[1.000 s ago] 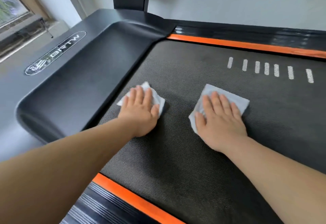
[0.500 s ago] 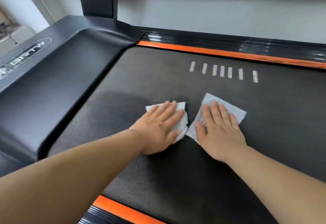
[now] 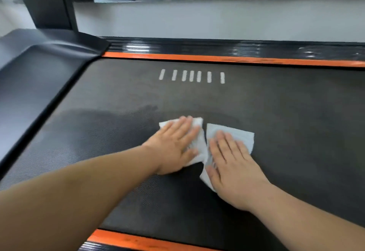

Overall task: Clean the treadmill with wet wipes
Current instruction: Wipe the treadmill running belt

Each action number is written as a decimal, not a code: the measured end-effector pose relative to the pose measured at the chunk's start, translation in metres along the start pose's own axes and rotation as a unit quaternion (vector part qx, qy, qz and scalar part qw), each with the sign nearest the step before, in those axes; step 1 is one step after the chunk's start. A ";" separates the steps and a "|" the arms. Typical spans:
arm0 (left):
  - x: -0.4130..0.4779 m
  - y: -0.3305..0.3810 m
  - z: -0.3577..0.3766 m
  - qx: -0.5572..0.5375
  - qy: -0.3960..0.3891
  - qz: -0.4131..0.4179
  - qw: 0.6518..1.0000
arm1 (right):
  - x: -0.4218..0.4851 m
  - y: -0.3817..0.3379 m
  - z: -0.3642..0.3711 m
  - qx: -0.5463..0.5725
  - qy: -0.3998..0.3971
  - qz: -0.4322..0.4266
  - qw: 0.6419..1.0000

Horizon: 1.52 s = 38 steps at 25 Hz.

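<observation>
Presently L hand [image 3: 173, 148] and R hand [image 3: 231, 168] lie flat, pressing wipes [image 3: 242, 135] mid-frame — belt [image 3: 296, 116] damp centre-left; remainder prob. undone.

black belt [image 3: 276, 112], orange strips [image 3: 197, 58], white wipes [image 3: 243, 134]

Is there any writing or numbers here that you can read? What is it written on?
No word, number or brand can be read in this picture.
The row of seven short white bars on the black textured treadmill belt is only plain stripes, not letters.
The left white wet wipe and the right white wet wipe show no print.
</observation>
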<state>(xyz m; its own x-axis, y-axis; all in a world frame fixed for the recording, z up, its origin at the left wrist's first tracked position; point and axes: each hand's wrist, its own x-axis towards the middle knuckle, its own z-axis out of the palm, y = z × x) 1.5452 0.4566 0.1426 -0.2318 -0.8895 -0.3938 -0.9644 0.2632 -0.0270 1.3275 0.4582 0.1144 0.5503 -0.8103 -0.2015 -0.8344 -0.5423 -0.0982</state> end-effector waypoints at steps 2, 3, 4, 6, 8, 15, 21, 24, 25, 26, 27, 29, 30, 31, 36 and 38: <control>0.015 0.006 -0.005 -0.031 -0.013 -0.106 0.994 | -0.015 0.027 0.001 0.018 0.003 0.008 1.000; 0.020 0.019 -0.006 -0.042 -0.014 -0.136 0.990 | -0.021 0.040 -0.001 0.024 0.002 0.062 0.998; 0.024 0.036 -0.007 -0.045 -0.009 -0.134 0.990 | -0.025 0.053 -0.003 0.018 0.008 0.120 0.993; 0.026 0.078 -0.004 -0.026 0.008 -0.020 0.999 | -0.029 0.074 -0.001 0.002 0.002 0.213 0.977; 0.022 0.095 -0.002 -0.003 0.018 0.113 0.993 | -0.028 0.079 -0.006 0.013 -0.010 0.257 0.966; 0.033 0.036 0.002 -0.053 0.031 -0.126 0.990 | -0.009 0.032 -0.004 0.041 -0.025 0.101 0.994; 0.020 -0.013 0.009 -0.037 0.064 -0.062 0.995 | 0.012 0.001 -0.003 0.038 0.010 -0.021 0.999; 0.024 -0.026 0.007 -0.074 0.063 -0.151 0.984 | 0.032 -0.006 -0.004 0.045 0.038 0.044 0.997; 0.024 -0.025 0.009 -0.069 0.066 -0.128 0.987 | 0.040 -0.014 -0.004 0.050 0.048 0.073 0.995; 0.023 -0.025 0.012 -0.059 0.067 -0.096 0.991 | 0.048 -0.021 -0.006 0.059 0.054 0.106 0.991; 0.022 -0.030 0.013 -0.048 0.067 -0.072 0.994 | 0.057 -0.028 -0.005 0.065 0.055 0.136 0.987; 0.019 -0.050 0.015 -0.068 0.073 -0.093 0.991 | 0.078 -0.042 -0.008 0.063 0.026 0.163 0.984; 0.018 -0.064 0.017 -0.097 0.081 -0.143 0.982 | 0.088 -0.050 -0.010 0.062 0.025 0.148 0.987; 0.015 -0.074 0.018 -0.124 0.087 -0.200 0.968 | 0.095 -0.057 -0.012 0.056 0.032 0.115 0.991; 0.005 -0.079 0.025 -0.093 0.095 -0.171 0.976 | 0.108 -0.070 -0.020 0.048 0.015 -0.047 0.998; 0.003 -0.087 0.023 -0.086 0.096 -0.142 0.981 | 0.109 -0.056 -0.024 0.036 0.009 -0.022 0.999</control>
<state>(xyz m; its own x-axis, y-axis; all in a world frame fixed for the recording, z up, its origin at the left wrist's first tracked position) 1.6314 0.4398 0.1225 0.0458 -0.9760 -0.2127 -0.9970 -0.0580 0.0514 1.4352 0.3944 0.1215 0.5865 -0.7901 -0.1781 -0.8089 -0.5605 -0.1773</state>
